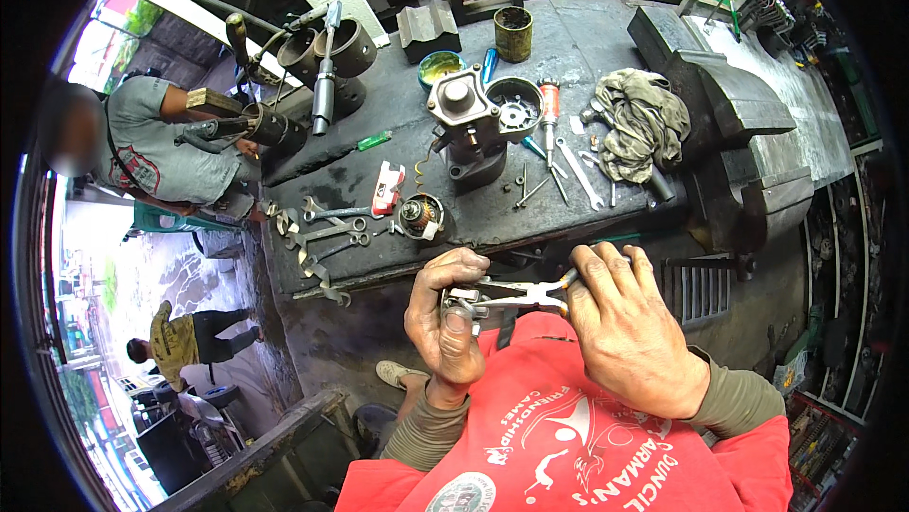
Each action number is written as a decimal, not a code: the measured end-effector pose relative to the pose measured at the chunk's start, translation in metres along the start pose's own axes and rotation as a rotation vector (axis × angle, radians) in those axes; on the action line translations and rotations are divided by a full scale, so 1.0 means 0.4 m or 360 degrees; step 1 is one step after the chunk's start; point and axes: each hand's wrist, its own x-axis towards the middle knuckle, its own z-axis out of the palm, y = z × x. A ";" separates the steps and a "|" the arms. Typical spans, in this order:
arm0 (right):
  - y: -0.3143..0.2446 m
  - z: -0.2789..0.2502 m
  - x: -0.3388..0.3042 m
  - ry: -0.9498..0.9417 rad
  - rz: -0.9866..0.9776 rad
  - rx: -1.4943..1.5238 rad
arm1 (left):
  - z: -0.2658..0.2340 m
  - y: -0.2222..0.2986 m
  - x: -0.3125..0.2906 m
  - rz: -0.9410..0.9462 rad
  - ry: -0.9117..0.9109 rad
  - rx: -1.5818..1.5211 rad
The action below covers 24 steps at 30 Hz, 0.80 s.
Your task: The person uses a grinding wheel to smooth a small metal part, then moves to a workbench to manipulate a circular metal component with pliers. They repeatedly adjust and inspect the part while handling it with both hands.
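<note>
My right hand [625, 332] is closed round the handles of a pair of pliers [535, 294], held level in front of my red shirt. The jaws point left and meet a small metal part [464, 298]. Pinched between thumb and fingers, that part sits in my left hand [441, 313]; its exact kind cannot be made out. Just beyond, at the bench edge, stands an open motor housing [421, 217] with copper windings. Farther back is a grey cast metal machine body [462, 100], beside a round metal cover [516, 107].
Wrenches [579, 173] and a red-handled screwdriver [549, 105] lie on the dark bench [360, 167]. A crumpled rag [639, 119] is near the large vise [739, 100]. A tin can [513, 34] stands at the back. A person in grey [175, 148] works at left; another [185, 342] is beyond.
</note>
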 end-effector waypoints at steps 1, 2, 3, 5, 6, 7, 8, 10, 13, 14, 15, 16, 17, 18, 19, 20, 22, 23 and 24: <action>0.001 0.001 -0.001 0.0000 -0.0019 -0.0005 | -0.001 -0.001 -0.001 0.0010 0.0003 -0.0021; 0.003 0.002 -0.001 0.0000 -0.0037 -0.0010 | 0.000 -0.002 -0.002 0.0022 0.0014 -0.0038; 0.005 0.002 -0.001 -0.0001 -0.0069 -0.0025 | 0.000 -0.002 -0.004 0.0033 0.0024 -0.0045; 0.011 0.003 -0.001 -0.0005 -0.0130 -0.0057 | 0.001 -0.003 -0.006 0.0043 0.0038 -0.0091; 0.013 0.004 -0.001 0.0004 -0.0147 -0.0064 | 0.001 -0.003 -0.008 0.0036 0.0060 -0.0094; 0.015 0.005 0.000 0.0014 -0.0164 -0.0071 | 0.001 -0.003 -0.009 0.0049 0.0049 -0.0110; 0.017 0.006 0.001 0.0013 -0.0188 -0.0089 | 0.001 -0.002 -0.010 0.0051 0.0053 -0.0112; 0.018 0.009 0.005 0.0030 -0.0194 -0.0049 | -0.001 -0.002 -0.010 0.0048 0.0075 -0.0108; 0.018 0.014 0.011 0.0017 -0.0212 -0.0034 | -0.004 -0.002 -0.008 0.0032 0.0107 -0.0095; 0.018 0.016 0.013 0.0009 -0.0215 -0.0037 | -0.006 -0.003 -0.007 0.0028 0.0103 -0.0101; 0.020 0.018 0.013 0.0010 -0.0222 -0.0034 | -0.006 -0.003 -0.007 0.0026 0.0099 -0.0094; 0.021 0.020 0.014 0.0011 -0.0228 -0.0032 | -0.008 -0.004 -0.007 0.0015 0.0097 -0.0104; 0.022 0.022 0.014 -0.0004 -0.0232 -0.0038 | -0.008 -0.004 -0.009 0.0007 0.0093 -0.0101; 0.023 0.024 0.014 0.0012 -0.0236 -0.0029 | -0.010 -0.005 -0.010 -0.0001 0.0108 -0.0088; 0.024 0.026 0.014 0.0007 -0.0239 -0.0026 | -0.011 -0.006 -0.012 -0.0005 0.0090 -0.0103; 0.024 0.028 0.014 -0.0008 -0.0239 -0.0026 | -0.012 -0.007 -0.014 -0.0010 0.0094 -0.0109; 0.022 0.032 0.017 0.0008 -0.0246 -0.0015 | -0.016 -0.008 -0.015 -0.0048 0.0080 -0.0098; 0.020 0.034 0.020 -0.0001 -0.0246 -0.0024 | -0.017 -0.008 -0.015 -0.0079 0.0061 -0.0080; 0.017 0.034 0.022 0.0005 -0.0235 0.0001 | -0.019 -0.006 -0.012 -0.0090 0.0051 -0.0059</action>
